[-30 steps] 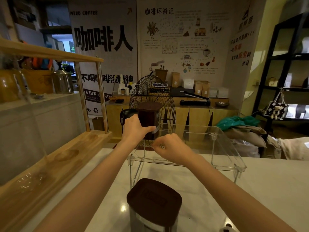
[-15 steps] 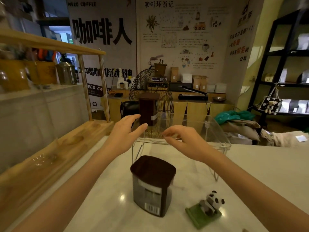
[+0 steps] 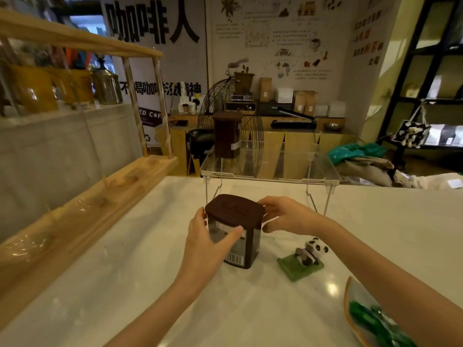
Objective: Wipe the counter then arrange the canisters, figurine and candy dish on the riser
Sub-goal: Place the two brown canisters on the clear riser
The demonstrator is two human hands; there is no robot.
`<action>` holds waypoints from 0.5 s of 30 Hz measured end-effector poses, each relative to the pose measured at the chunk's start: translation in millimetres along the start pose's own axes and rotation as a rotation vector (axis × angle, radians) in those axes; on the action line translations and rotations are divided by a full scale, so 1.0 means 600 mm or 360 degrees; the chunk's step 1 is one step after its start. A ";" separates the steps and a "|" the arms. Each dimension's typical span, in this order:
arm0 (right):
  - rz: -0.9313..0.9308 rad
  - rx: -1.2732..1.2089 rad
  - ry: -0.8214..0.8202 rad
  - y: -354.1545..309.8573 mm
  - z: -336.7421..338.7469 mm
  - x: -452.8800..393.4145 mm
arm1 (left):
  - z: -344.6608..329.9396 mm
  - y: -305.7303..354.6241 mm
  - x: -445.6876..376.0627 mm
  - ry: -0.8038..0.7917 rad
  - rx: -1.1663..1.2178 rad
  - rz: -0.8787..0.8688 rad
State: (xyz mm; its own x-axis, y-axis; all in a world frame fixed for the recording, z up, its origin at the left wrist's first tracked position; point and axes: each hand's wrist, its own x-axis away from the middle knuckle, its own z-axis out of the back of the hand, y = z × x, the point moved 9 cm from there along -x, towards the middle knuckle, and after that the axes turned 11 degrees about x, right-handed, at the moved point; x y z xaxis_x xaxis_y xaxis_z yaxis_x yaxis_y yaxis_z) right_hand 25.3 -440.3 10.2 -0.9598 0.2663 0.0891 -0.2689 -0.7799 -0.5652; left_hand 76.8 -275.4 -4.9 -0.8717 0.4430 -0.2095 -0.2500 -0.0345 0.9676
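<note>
A brown-lidded canister (image 3: 235, 214) stands on the white counter (image 3: 140, 284) in front of the clear riser (image 3: 270, 175). My left hand (image 3: 208, 236) wraps its left side and front. My right hand (image 3: 288, 216) touches its right side by the lid. A second brown canister (image 3: 226, 134) stands upright on the riser's top, at its left end. To the right of the near canister sits a panda figurine (image 3: 309, 254) on a green base. The candy dish (image 3: 368, 319) with green wrapped sweets lies at the lower right, partly behind my right forearm.
A wooden shelf rack (image 3: 82, 209) runs along the counter's left side, with jars on a ledge behind it. Beyond the counter's far edge are a wire fan, a wooden cabinet with boxes, and a black shelf unit at the right.
Both hands left the canister set on the riser, drew back toward me and came down around the near canister on the counter. The view tilted down, showing the figurine and dish.
</note>
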 end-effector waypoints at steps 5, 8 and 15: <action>0.0062 -0.0024 -0.0149 -0.007 -0.030 -0.003 | -0.022 -0.002 0.011 -0.0036 -0.0038 -0.0117; 0.0126 -0.0002 -0.0166 -0.011 -0.034 -0.004 | -0.028 -0.005 0.010 -0.0024 -0.0104 -0.0109; 0.0243 0.0164 -0.0120 -0.031 -0.020 0.005 | -0.022 -0.003 -0.009 -0.0007 -0.0143 -0.0080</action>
State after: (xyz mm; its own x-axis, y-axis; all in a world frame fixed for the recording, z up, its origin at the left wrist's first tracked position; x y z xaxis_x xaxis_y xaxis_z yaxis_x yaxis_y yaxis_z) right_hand 28.7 -418.4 10.8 -0.9924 0.1002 0.0718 -0.1226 -0.8630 -0.4901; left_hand 76.2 -289.3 -7.6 -0.8554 0.4500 -0.2565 -0.3303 -0.0926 0.9393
